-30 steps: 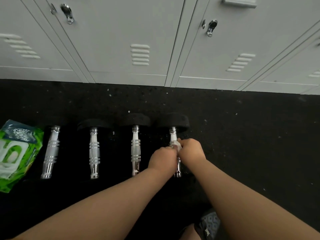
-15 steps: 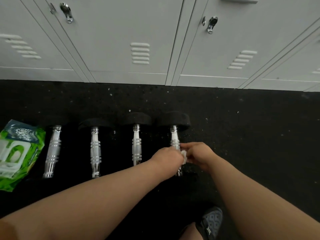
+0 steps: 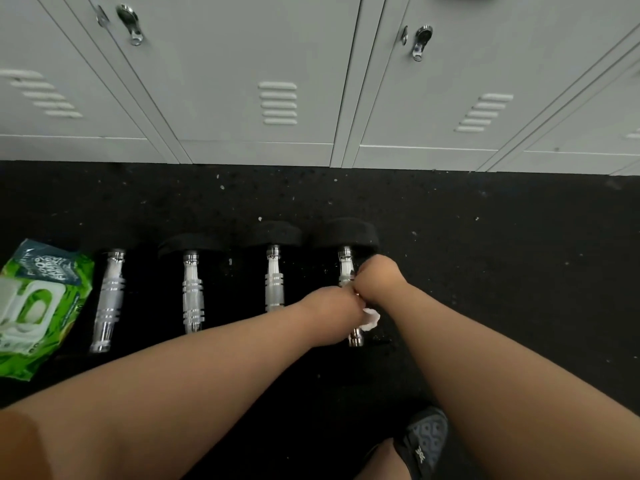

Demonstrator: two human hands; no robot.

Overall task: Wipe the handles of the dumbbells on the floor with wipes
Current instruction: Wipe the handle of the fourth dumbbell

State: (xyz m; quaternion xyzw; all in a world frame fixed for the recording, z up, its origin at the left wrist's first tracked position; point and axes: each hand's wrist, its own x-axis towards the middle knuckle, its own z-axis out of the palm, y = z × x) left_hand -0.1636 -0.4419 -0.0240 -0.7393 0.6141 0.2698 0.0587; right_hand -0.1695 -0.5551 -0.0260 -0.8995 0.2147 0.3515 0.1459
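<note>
Several dumbbells with chrome handles and black ends lie side by side on the black floor. Both my hands are on the rightmost dumbbell point(image 3: 346, 261). My left hand point(image 3: 334, 311) is closed around the lower part of its handle with a white wipe point(image 3: 370, 319) bunched in it, a bit of which sticks out to the right. My right hand point(image 3: 377, 282) is closed on the handle just above, touching the left hand. The chrome handles of the other dumbbells point(image 3: 274, 280) point(image 3: 193, 292) point(image 3: 109, 299) lie untouched to the left.
A green pack of wipes point(image 3: 33, 308) lies on the floor at the far left. Grey lockers point(image 3: 277, 64) stand along the back edge of the floor. My dark shoe point(image 3: 426, 441) shows at the bottom, near my right forearm.
My right hand has moved back up and closed on the handle above the left hand. The wipe now sticks out lower, under the left hand.
</note>
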